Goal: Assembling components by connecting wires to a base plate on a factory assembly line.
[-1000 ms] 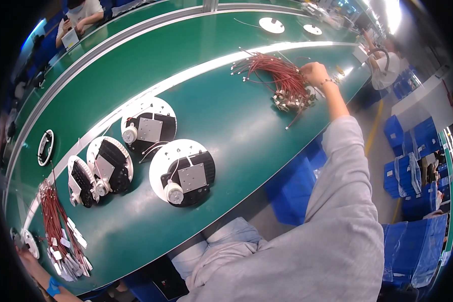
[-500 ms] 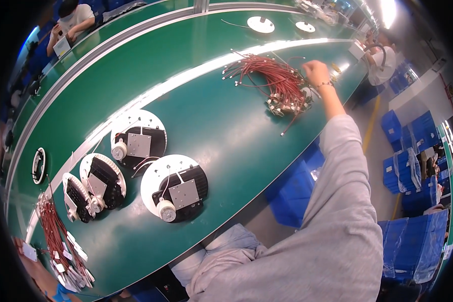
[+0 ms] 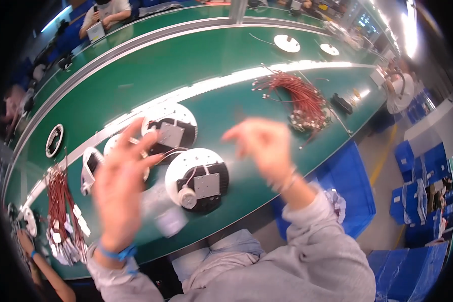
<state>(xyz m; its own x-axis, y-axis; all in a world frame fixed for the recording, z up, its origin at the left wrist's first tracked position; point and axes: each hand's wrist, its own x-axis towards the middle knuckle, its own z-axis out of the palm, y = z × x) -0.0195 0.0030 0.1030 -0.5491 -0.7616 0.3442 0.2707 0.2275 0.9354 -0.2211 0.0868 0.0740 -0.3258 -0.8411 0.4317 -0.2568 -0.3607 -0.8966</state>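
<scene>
My left hand (image 3: 120,187) is hovering with fingers spread wide; my right hand (image 3: 268,146) is hovering farther out, its index finger pointing leftward, and blur is hiding whether it is gripping anything. Between them, the nearest round unit (image 3: 198,181) is lying on the green surface (image 3: 254,187): rightward of my left hand, leftward and bodyward of my right. Its white knob (image 3: 187,198) is sitting lower left; my left thumb is appearing nearest the rim.
</scene>
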